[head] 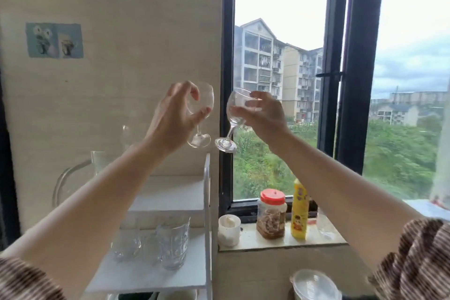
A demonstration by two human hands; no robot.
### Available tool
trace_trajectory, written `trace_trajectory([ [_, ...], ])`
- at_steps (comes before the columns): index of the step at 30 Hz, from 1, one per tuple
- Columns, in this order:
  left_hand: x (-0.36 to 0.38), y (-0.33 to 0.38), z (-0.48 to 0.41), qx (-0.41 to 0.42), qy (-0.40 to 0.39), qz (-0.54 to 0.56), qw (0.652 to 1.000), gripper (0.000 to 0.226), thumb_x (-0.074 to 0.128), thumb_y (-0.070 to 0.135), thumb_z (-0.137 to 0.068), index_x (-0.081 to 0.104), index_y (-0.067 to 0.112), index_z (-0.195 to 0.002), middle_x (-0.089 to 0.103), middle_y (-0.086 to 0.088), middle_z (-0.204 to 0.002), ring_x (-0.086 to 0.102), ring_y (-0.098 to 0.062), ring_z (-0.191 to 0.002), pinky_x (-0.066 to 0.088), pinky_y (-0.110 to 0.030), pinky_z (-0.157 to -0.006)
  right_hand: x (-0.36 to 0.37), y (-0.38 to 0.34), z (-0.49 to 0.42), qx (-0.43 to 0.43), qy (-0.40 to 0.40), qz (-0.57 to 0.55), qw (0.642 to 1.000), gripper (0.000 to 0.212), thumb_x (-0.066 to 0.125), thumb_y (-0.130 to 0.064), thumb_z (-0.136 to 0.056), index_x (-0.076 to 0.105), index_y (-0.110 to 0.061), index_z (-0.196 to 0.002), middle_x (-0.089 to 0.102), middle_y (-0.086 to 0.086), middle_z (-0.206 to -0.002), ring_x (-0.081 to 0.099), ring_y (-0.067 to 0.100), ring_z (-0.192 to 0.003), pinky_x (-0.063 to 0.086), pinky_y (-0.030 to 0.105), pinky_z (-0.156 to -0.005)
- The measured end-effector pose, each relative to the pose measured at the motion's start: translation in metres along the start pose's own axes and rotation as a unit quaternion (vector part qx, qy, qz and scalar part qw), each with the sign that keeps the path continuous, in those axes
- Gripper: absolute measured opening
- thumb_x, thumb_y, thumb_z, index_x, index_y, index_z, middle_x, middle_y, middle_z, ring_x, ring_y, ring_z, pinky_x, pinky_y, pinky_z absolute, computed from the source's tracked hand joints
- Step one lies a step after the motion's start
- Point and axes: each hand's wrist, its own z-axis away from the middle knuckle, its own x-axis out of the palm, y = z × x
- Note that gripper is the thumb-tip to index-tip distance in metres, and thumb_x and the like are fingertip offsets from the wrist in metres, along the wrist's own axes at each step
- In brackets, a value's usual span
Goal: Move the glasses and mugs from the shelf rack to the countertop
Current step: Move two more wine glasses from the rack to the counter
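Observation:
My left hand grips the bowl of a clear stemmed wine glass, held high above the white shelf rack. My right hand grips the bowl of a second wine glass, tilted, with its foot near the foot of the first. Both glasses hang in the air in front of the wall and window frame. On the rack's lower shelf stand a patterned glass tumbler and a smaller cut glass. A glass jug stands on the upper shelf, partly hidden by my left arm.
On the windowsill to the right stand a white cup, a red-lidded jar, a yellow bottle and a clear glass. A lidded container sits at the bottom edge. The black window frame runs beside the rack.

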Motion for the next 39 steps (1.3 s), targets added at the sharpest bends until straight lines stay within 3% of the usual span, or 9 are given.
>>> trace_trajectory([
  [3, 0.036, 0.043, 0.01, 0.005, -0.038, 0.041, 0.998, 0.03, 0.069, 0.035, -0.082, 0.048, 0.02, -0.098, 0.052, 0.003, -0.11, 0.054, -0.016, -0.092, 0.039, -0.028, -0.074, -0.058, 0.013, 0.025, 0.022, 0.019, 0.034, 0.999, 0.075, 0.084, -0.03, -0.068, 0.049, -0.01, -0.131, 0.062, 0.004, -0.112, 0.063, 0.019, -0.1, 0.057, 0.034, -0.084],
  [6, 0.08, 0.097, 0.029, 0.008, -0.078, 0.087, 0.993, 0.039, 0.07, 0.033, -0.082, 0.049, 0.013, -0.107, 0.055, -0.006, -0.116, 0.058, -0.022, -0.089, 0.039, -0.02, -0.068, -0.126, 0.027, 0.056, 0.053, 0.043, 0.074, 0.995, 0.077, 0.085, -0.029, -0.067, 0.049, -0.008, -0.131, 0.062, 0.007, -0.115, 0.062, 0.02, -0.102, 0.055, 0.037, -0.089],
  [8, 0.11, 0.139, 0.043, 0.013, -0.102, 0.127, 0.987, 0.046, 0.072, 0.031, -0.08, 0.048, 0.009, -0.112, 0.057, -0.012, -0.12, 0.061, -0.025, -0.09, 0.042, -0.026, -0.076, -0.177, 0.034, 0.077, 0.075, 0.067, 0.105, 0.989, 0.072, 0.086, -0.026, -0.067, 0.053, -0.008, -0.128, 0.065, 0.008, -0.115, 0.063, 0.021, -0.102, 0.054, 0.036, -0.089],
  [12, 0.166, 0.241, 0.074, -0.003, -0.133, 0.21, 0.969, 0.061, 0.076, 0.026, -0.077, 0.042, 0.008, -0.126, 0.056, -0.014, -0.125, 0.06, -0.027, -0.097, 0.042, -0.031, -0.08, -0.287, 0.042, 0.128, 0.102, 0.114, 0.174, 0.973, 0.066, 0.086, -0.022, -0.066, 0.057, -0.011, -0.124, 0.064, -0.006, -0.094, 0.064, 0.012, -0.086, 0.048, 0.014, -0.068],
  [17, 0.22, 0.366, 0.111, -0.059, -0.163, 0.291, 0.941, 0.068, 0.077, 0.027, -0.076, 0.039, 0.016, -0.132, 0.056, -0.012, -0.127, 0.058, -0.029, -0.102, 0.043, -0.033, -0.083, -0.421, 0.044, 0.198, 0.161, 0.161, 0.228, 0.947, 0.075, 0.087, -0.024, -0.062, 0.053, -0.01, -0.128, 0.06, 0.003, -0.107, 0.06, 0.019, -0.097, 0.051, 0.031, -0.079],
  [24, 0.274, 0.581, 0.165, -0.062, -0.216, 0.402, 0.888, 0.068, 0.076, 0.026, -0.077, 0.039, 0.014, -0.133, 0.054, -0.011, -0.128, 0.056, -0.032, -0.107, 0.047, -0.044, -0.09, -0.611, 0.004, 0.311, 0.206, 0.252, 0.285, 0.901, 0.073, 0.088, -0.014, -0.061, 0.054, -0.01, -0.126, 0.061, 0.007, -0.111, 0.06, 0.02, -0.099, 0.05, 0.033, -0.088],
  [29, 0.298, 0.717, 0.183, -0.025, -0.249, 0.479, 0.841, 0.065, 0.077, 0.024, -0.074, 0.044, 0.016, -0.129, 0.056, -0.007, -0.125, 0.058, -0.031, -0.103, 0.047, -0.041, -0.09, -0.72, -0.037, 0.38, 0.214, 0.326, 0.326, 0.861, 0.062, 0.087, -0.013, -0.06, 0.058, -0.016, -0.116, 0.064, -0.004, -0.1, 0.061, 0.017, -0.1, 0.046, 0.022, -0.076],
  [35, 0.33, 0.86, 0.223, 0.01, -0.312, 0.545, 0.778, 0.066, 0.078, 0.021, -0.071, 0.046, 0.021, -0.128, 0.056, -0.003, -0.122, 0.058, -0.024, -0.102, 0.048, -0.037, -0.086, -0.829, -0.061, 0.461, 0.253, 0.405, 0.369, 0.797, 0.073, 0.087, -0.015, -0.061, 0.055, -0.014, -0.126, 0.059, 0.006, -0.122, 0.055, 0.02, -0.112, 0.047, 0.037, -0.096],
  [39, 0.355, 0.954, 0.247, 0.038, -0.342, 0.575, 0.742, 0.068, 0.078, 0.024, -0.071, 0.044, 0.022, -0.13, 0.055, -0.001, -0.124, 0.055, -0.019, -0.101, 0.04, -0.027, -0.082, -0.901, -0.075, 0.508, 0.268, 0.444, 0.386, 0.763, 0.076, 0.086, -0.014, -0.062, 0.051, -0.013, -0.13, 0.056, 0.004, -0.119, 0.053, 0.017, -0.106, 0.044, 0.023, -0.076],
])
